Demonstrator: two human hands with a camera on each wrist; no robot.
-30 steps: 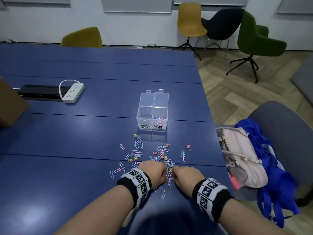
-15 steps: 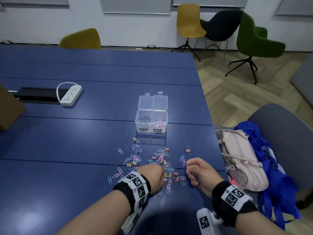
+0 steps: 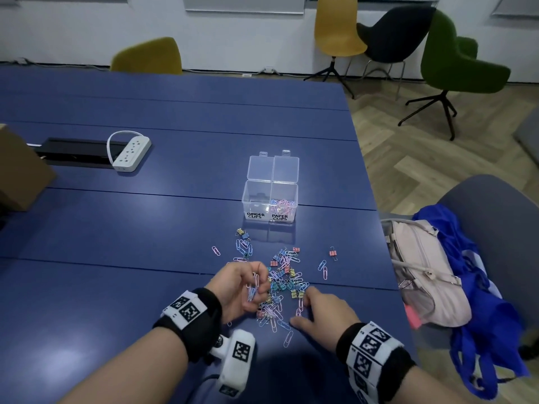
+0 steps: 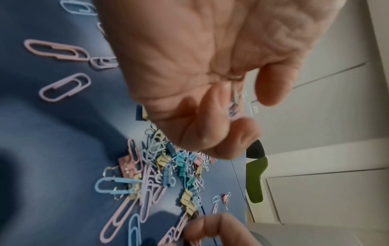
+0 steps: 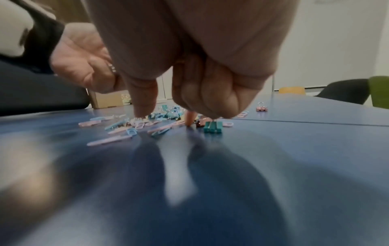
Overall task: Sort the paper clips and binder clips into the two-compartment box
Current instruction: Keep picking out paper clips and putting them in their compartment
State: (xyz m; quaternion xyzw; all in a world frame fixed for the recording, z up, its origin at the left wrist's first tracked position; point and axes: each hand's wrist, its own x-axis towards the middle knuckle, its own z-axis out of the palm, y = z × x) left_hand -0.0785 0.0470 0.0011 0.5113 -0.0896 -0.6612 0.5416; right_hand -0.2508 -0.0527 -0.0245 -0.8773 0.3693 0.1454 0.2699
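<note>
A clear two-compartment box [image 3: 248,199] stands open on the blue table. Its "PAPER CLIPS" side holds several paper clips [image 3: 284,204]; the "BINDER CLIPS" side looks empty. A mixed pile of clips [image 3: 284,282] [image 4: 168,166] [image 5: 160,116] lies in front of it. My left hand [image 3: 242,290] [image 4: 200,83] is turned palm up at the pile's left edge, fingers curled round several paper clips [image 3: 253,287]. My right hand [image 3: 323,310] [image 5: 189,66] lies palm down at the pile's near right. Its index fingertip presses a pink paper clip [image 3: 300,306] to the table, thumb spread apart.
A stray pink binder clip [image 3: 333,253] lies right of the pile. A white power strip [image 3: 131,153], a black cable tray [image 3: 73,153] and a cardboard box [image 3: 17,170] sit far left. A pink bag [image 3: 428,272] and blue cloth [image 3: 472,272] lie past the table's right edge.
My right hand swung out to the right, lifted, then came back down onto the pile. My left hand rolled from knuckles-up to palm-up, showing the paper clips it holds.
</note>
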